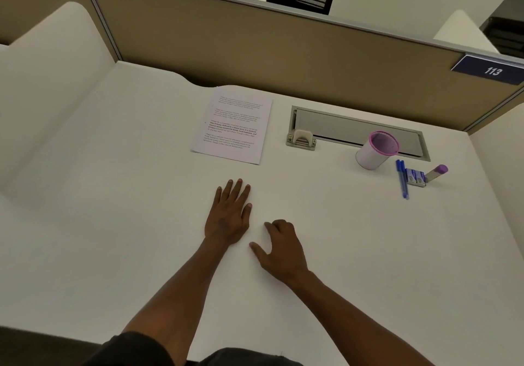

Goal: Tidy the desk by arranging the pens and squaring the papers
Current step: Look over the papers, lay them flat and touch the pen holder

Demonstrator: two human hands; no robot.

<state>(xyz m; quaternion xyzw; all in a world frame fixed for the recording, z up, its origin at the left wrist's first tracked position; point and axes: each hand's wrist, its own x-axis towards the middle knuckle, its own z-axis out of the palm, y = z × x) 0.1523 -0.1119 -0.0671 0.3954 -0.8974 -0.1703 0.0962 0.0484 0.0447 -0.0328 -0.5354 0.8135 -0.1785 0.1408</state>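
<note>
Hands: left hand (pixel 229 218) flat, right hand (pixel 283 248) loosely curled, both empty on white worktop (pixel 113 195).
Pens: lift blue pens (pixel 402 178) together into adjacent pink-rimmed white cup (pixel 375 150).

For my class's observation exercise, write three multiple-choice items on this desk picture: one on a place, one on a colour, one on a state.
1. Where do the blue pens lie?
A. inside the cup
B. on the desk right of the cup
C. on the papers

2. What colour is the rim of the cup?
A. pink
B. green
C. black

3. How is the left hand?
A. gripping a pen
B. flat on the desk
C. lifting the papers

Answers: 1 B, they lie on the desk beside an eraser box; 2 A, a pink band rings its mouth; 3 B, fingers straight, holding nothing, papers untouched.
</note>
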